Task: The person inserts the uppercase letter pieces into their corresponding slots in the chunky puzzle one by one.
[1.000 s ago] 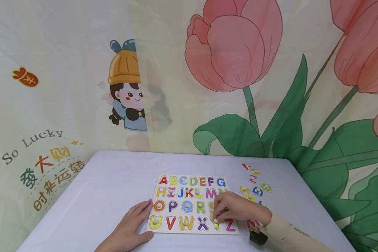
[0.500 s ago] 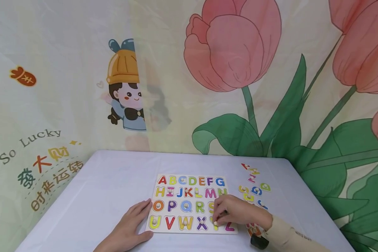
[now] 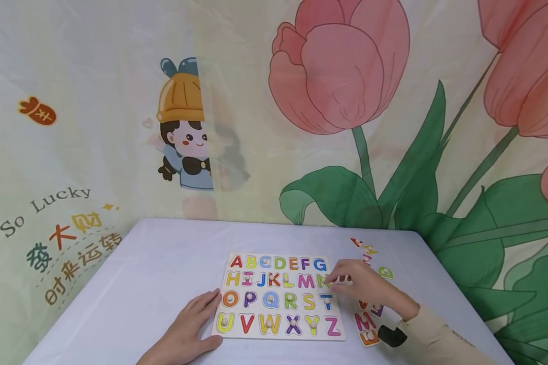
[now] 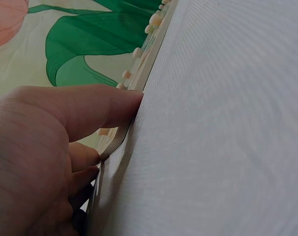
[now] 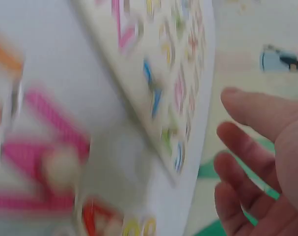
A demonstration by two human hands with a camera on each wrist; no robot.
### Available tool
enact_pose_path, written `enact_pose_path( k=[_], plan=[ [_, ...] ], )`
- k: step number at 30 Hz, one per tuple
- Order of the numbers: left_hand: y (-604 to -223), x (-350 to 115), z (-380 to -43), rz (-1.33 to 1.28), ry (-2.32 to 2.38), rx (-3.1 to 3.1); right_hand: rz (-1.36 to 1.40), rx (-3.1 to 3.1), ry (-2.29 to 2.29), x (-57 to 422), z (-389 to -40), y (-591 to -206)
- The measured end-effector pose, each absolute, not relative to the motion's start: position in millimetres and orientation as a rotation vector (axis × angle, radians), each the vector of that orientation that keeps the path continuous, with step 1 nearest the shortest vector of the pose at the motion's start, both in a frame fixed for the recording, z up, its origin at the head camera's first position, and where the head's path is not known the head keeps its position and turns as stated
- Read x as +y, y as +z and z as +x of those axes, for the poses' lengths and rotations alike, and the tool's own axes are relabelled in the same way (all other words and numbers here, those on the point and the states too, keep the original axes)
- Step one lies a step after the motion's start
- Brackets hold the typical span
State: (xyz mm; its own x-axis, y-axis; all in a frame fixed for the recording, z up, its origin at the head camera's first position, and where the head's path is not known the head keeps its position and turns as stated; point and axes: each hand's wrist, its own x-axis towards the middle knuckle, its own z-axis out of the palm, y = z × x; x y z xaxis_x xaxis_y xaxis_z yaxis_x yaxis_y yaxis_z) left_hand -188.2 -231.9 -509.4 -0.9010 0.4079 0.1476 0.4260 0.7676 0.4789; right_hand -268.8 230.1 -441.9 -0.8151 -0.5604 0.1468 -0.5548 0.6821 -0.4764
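Note:
A wooden alphabet puzzle board (image 3: 274,311) lies flat on the white-covered table. My left hand (image 3: 182,327) rests at its lower left corner, with the thumb (image 4: 107,105) touching the front edge and the other fingers along the left side. Over the board's right edge, near the N, hovers my right hand (image 3: 365,285). Its fingers (image 5: 247,147) are loosely bent and hold nothing in the right wrist view. A yellow Y piece (image 3: 311,325) with a knob sits in the bottom row. Other knobbed letters, such as the W (image 3: 270,323), are in the board too.
Loose letter pieces lie right of the board, including a red A (image 3: 356,242), a green D (image 3: 385,272), a pink M (image 3: 364,321) and an orange E (image 3: 370,338). My right hand and forearm hide several others. A printed curtain (image 3: 255,152) hangs behind the table.
My right hand has let go of the Y piece's knob and moved up and right, away from the bottom row. The T and Z are now uncovered. My left hand has stayed put.

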Motion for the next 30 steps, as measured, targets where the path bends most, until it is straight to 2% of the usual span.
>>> enact_pose_path(
  k=[7, 11, 30],
  plan=[
    [-508.3, -231.0, -188.0, -0.689, -0.823, -2.924, -0.468, 3.179, -0.842, 264.7, -274.1, -456.1],
    [-508.6, -231.2, -188.1, -0.685, -0.824, -2.921, -0.306, 3.223, -0.862, 274.5, -273.6, -465.1],
    [-508.9, -231.2, -186.4, -0.662, -0.833, -2.913, -0.167, 3.221, -0.797, 266.8, -278.8, -477.4]
  ],
)
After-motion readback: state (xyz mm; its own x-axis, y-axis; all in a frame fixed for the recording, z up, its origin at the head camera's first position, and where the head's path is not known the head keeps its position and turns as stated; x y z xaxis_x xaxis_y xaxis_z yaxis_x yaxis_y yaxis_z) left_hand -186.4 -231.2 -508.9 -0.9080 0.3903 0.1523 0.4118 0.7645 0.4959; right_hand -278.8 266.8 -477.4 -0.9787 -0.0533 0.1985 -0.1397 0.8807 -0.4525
